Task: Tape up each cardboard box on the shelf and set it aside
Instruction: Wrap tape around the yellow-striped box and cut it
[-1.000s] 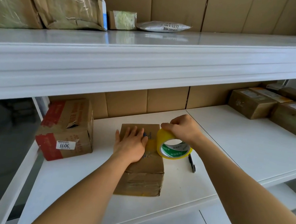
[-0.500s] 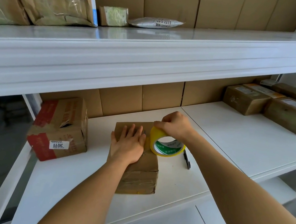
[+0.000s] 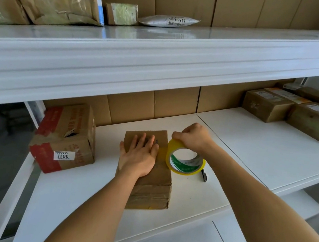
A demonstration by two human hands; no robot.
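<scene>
A small cardboard box (image 3: 148,177) lies on the lower shelf (image 3: 185,195), its long axis running from the front edge toward the cardboard-lined back. The left hand (image 3: 140,155) presses flat on its top, fingers straight and pointing away. The right hand (image 3: 194,136) grips a yellow tape roll (image 3: 184,161) (green-printed core), standing on edge against the box's right side, fingers curled over its rim. A dark pen (image 3: 204,174) lies just behind the roll. A red-printed box (image 3: 65,139) sits to the left.
</scene>
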